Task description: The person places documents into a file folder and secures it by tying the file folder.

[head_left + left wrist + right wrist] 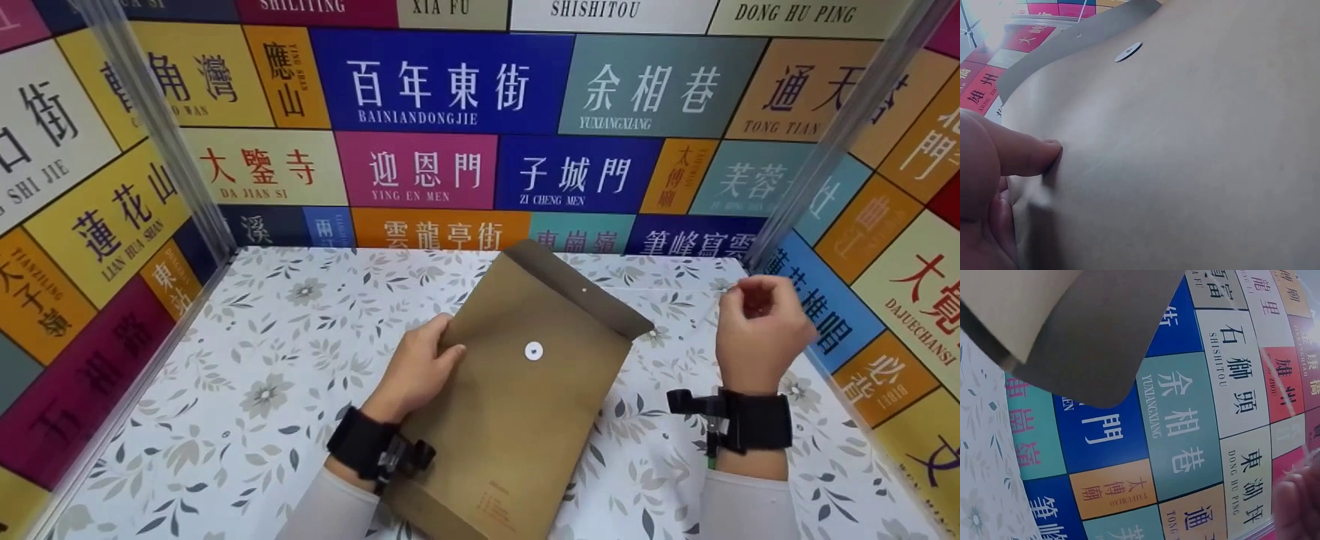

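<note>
A brown paper document envelope stands tilted, its flap lifted at the top. My left hand grips its left edge, thumb pressed on the front and the other fingers behind. A white round button sits on the front; the left wrist view also shows this button beyond the thumb. From the small eyelet in the flap, a thin white string runs rightward. My right hand, raised to the right of the envelope, pinches the string. In the right wrist view its fingertips show at the lower right corner.
A white table with a leaf-and-flower pattern lies beneath. Walls of coloured street-name panels rise behind and on both sides. Clear corner strips join them. Black straps with small cameras sit on both wrists.
</note>
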Available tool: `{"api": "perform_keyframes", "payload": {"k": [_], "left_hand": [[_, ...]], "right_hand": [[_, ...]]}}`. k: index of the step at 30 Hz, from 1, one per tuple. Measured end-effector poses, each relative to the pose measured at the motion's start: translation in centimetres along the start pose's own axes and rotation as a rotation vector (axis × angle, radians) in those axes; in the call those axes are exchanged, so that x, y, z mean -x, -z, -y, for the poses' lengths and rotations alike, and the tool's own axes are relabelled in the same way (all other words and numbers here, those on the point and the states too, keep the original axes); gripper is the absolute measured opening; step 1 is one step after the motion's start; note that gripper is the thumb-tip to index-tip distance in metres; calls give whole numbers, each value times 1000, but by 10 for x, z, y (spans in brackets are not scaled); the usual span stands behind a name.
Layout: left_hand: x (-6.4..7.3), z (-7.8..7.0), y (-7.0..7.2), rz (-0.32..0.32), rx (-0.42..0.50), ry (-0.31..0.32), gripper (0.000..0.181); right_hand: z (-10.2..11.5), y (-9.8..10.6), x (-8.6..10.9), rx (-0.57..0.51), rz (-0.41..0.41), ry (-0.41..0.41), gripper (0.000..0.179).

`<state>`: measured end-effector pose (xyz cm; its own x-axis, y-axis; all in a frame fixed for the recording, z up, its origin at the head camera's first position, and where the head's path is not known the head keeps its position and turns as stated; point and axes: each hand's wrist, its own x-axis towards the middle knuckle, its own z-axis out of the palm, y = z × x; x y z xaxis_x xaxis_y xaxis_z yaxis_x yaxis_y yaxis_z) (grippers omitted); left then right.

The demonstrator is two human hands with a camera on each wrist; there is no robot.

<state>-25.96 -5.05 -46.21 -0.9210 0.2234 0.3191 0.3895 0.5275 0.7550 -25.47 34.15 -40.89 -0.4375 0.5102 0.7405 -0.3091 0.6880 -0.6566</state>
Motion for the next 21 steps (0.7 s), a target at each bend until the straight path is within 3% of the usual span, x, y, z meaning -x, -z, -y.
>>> {"api": "perform_keyframes", "payload": {"k": [3,6,9,13,15,18,21], "left_hand": [[1,-1,3,-14,32,29,25],[2,-5,7,-28,56,39,26],[2,-8,10,-37,67,28,24],[3,-11,14,-51,98,19,21],[3,-12,16,-70,104,17,20],[4,-12,18,-101,58,6,19],[4,-11,18,-106,-24,-33,21]], "right_hand": [[-1,0,-1,22,114,-79,17],[-1,-1,0,30,175,-152,24],[1,-3,1,15,185,-168,26],[8,-8,4,-92,239,-143,21],[12,-11,7,-180,343,-138,21],[18,-18,14,-284,562,-123,30],[23,-27,24,-274,740,-35,40]]}}
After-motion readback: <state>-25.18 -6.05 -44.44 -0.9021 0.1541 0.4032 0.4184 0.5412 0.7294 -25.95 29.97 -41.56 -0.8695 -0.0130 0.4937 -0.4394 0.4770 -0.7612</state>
